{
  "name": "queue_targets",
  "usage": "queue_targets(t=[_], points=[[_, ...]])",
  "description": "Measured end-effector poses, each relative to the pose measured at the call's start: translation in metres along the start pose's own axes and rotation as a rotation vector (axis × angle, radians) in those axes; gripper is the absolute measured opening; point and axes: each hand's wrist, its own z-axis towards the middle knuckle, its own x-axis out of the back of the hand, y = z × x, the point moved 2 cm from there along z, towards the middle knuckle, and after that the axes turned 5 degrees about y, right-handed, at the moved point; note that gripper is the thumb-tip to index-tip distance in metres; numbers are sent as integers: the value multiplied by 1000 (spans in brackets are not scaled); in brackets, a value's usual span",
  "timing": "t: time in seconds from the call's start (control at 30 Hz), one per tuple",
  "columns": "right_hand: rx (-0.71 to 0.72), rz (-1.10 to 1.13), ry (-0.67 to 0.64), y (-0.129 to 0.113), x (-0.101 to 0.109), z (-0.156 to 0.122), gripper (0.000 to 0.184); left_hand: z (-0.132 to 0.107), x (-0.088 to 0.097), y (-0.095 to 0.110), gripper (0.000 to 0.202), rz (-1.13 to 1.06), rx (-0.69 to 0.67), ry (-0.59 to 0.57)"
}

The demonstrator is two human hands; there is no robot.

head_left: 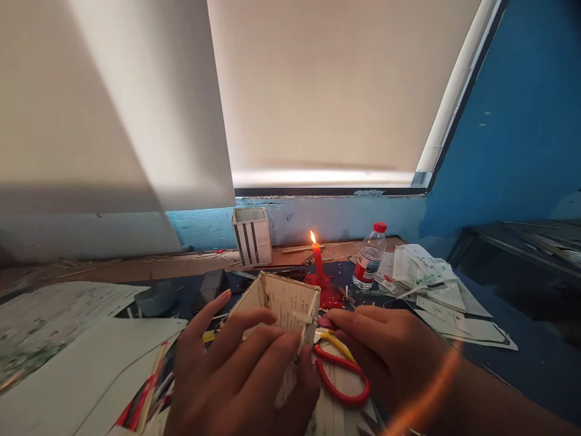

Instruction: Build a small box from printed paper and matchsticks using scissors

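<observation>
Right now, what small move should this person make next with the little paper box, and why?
Probably press the pale strip firmly against the corner stick of the paper box. The left hand is pinching that corner, and the right hand sits close beside it, so the strip seems the part to secure.

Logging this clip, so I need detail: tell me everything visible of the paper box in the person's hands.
The small open-topped box has walls of printed paper, with thin pale sticks along its edges and corners. It looks square and sits tilted, its inside partly visible. The left hand wraps its near side; the right hand meets its right corner. Its lower part is hidden behind the fingers.
</observation>
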Motion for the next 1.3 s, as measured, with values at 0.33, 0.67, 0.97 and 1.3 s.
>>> queue_targets(t=[0.33, 0.67, 0.97, 1.3], points=[[8, -148, 44, 19, -3, 8, 33, -3, -2, 6, 20, -51, 21, 31], [-217, 140, 68, 35, 9, 13, 35, -4, 2, 1, 22, -73, -62, -125], [-331, 438, -42, 12, -5, 2, 41, -9, 6, -14, 32, 39, -102, -193], [-345, 478, -62, -14, 1, -5, 38, -5, 13, -20, 20, 43, -67, -233]])
